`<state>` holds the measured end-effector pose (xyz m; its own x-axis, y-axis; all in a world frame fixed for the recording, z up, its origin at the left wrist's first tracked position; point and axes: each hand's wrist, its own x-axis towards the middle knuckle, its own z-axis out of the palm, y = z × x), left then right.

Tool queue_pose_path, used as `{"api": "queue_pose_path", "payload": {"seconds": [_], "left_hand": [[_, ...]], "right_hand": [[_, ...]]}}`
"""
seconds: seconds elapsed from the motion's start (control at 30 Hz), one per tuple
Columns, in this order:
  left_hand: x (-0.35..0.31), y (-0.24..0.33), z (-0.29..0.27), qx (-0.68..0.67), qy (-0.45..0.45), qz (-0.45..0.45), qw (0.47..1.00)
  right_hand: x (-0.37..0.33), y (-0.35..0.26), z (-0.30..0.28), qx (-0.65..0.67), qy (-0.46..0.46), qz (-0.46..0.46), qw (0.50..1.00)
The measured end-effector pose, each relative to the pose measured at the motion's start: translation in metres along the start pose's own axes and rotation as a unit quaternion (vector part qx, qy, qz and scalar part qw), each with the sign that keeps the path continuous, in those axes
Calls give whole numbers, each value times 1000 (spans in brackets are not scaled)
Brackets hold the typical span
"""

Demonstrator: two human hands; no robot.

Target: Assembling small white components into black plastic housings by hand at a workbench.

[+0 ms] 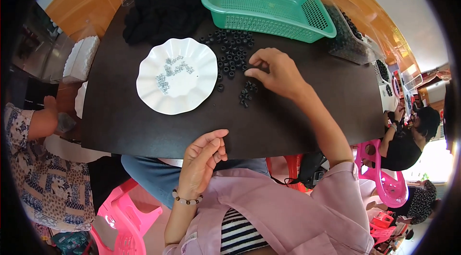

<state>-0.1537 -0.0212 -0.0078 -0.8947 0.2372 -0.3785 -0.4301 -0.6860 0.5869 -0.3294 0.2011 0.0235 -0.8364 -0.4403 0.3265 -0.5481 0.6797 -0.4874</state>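
Many small black ring-shaped pieces (233,53) lie in a loose heap on the dark table. At its right edge hovers my right hand (278,72), thumb and index finger curved with a gap between them. Just below that hand is a smaller cluster of little black parts (247,92). My left hand (204,159), with a beaded bracelet at the wrist, is at the table's near edge, thumb against curled fingers; whatever they hold is hidden. A white wavy-rimmed plate (192,99) left of the heap carries small clear pieces (165,82).
A green plastic basket (269,31) stands at the back, beside a clear bin (348,46) of black pieces. Black cloth (163,10) covers the far left. One person in patterned clothes (53,183) sits at left; another in black (408,144) works at right.
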Motion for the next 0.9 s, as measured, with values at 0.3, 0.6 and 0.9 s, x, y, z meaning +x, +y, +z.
{"api": "queue_pose_path", "payload": {"seconds": [0.3, 0.6, 0.9], "left_hand": [[-2, 1, -1, 6, -2, 1, 1000], [1, 5, 1, -14, -5, -6, 1000], [-2, 3, 5, 18, -5, -13, 1000]], "right_hand": [[5, 5, 23, -65, -5, 17, 998], [-25, -45, -2, 202, -65, 31, 977], [-50, -97, -7, 195, -128, -112, 966]]}}
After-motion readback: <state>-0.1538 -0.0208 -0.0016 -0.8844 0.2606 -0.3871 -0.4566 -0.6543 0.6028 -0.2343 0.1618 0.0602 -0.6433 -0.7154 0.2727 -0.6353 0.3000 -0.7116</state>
